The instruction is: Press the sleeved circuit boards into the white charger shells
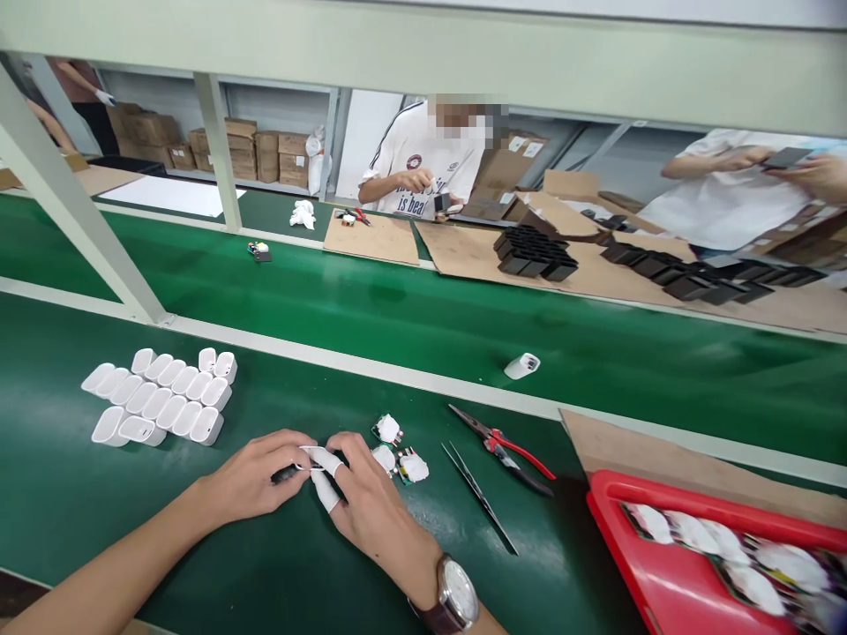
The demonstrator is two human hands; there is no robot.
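Observation:
Both hands meet over the green table in the head view. My left hand [261,476] is closed around a small white plastic casing [308,466], mostly covered by fingers; a dark part shows beneath them. My right hand [371,494], with white finger cots and a wristwatch, pinches at the casing's open end. What lies inside it I cannot make out. Just beyond the right hand lie several small circuit boards [414,466] topped with white. To the right are steel tweezers [480,496] and red-and-black long-nose pliers [503,445].
Rows of open white casings [157,404] stand at left. A red tray [618,529] of circuit boards sits at right. Past a pale rail, a green conveyor belt [371,317] carries one white casing [522,366]. A slanted post [86,203] rises at left; co-workers handle parts opposite.

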